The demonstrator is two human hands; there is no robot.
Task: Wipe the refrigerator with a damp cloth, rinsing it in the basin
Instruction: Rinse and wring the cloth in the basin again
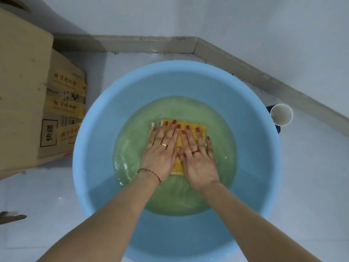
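Cardboard boxes [24,95] crowd the basin's [98,114] left rim, a white cup [281,114] its right.

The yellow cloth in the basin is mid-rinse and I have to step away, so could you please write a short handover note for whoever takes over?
Left hand: open, palm flat on the yellow cloth.
Right hand: open, pressing the same cloth beside it.
The cloth lies flat under the water in the blue basin, which stands on the floor between cardboard boxes and a white cup.
Done: cloth soaked.
Left: lift it, wring it out, wipe the refrigerator, which is out of view.
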